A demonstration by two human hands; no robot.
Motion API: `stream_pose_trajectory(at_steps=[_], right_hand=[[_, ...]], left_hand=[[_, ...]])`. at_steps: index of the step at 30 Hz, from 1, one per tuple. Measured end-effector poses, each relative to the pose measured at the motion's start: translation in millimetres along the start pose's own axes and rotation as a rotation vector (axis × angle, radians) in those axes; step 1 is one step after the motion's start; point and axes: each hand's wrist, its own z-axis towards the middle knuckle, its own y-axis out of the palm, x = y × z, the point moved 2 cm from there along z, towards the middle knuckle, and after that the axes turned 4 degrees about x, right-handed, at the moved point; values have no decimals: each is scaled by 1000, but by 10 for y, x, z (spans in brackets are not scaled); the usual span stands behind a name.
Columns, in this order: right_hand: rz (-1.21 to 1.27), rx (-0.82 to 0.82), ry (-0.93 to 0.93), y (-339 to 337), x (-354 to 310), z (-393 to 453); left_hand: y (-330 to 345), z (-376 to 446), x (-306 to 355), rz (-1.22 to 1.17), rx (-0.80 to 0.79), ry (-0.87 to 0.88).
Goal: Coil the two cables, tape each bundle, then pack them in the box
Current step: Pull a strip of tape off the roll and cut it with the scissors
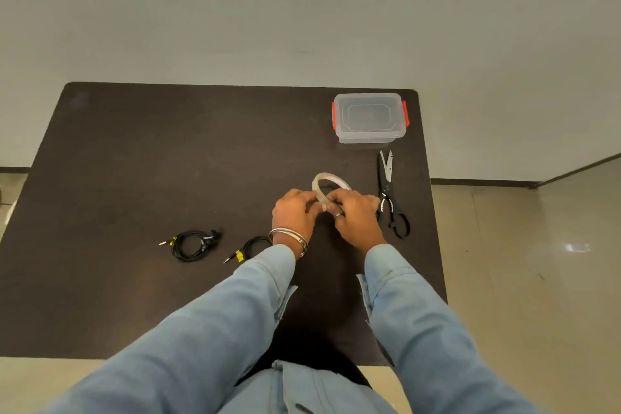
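We hold the tape roll point(331, 185) upright in both hands point(295, 210) point(356, 212), fingers pinching its near rim, apparently to free the end, while both coiled cables point(193, 243) point(250, 249) wait left of it, the closed box point(369, 118) beyond.

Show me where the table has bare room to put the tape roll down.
Bare: the whole far-left table, beyond the coiled cables, and the stretch left of the box. Crowded: right edge, where scissors lie beside both hands holding the tape.
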Motion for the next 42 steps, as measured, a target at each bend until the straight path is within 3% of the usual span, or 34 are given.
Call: stream_pose_trajectory(at_steps=[4,9,14,21,32,42], right_hand=[[16,-95,-72,24,-146,0],[4,-149,-113,84,-351,-38],[-27,-150,-115,181,-562,-60],[-108,-126,-134,273,-937,-45],[-206,-161,-137,506,-1328,14],[-432,-50,-79,694,-1375,31]], left_hand=[[-182,-45,-118,32,86,28],[-377,-84,-299,73,76,51],[-515,-89,-459,64,40,12],[-816,-34,-768,-262,-78,-93],[-1108,118,-1172,-319,-93,-134],[-1171,217,-1287,-339,-120,-131]])
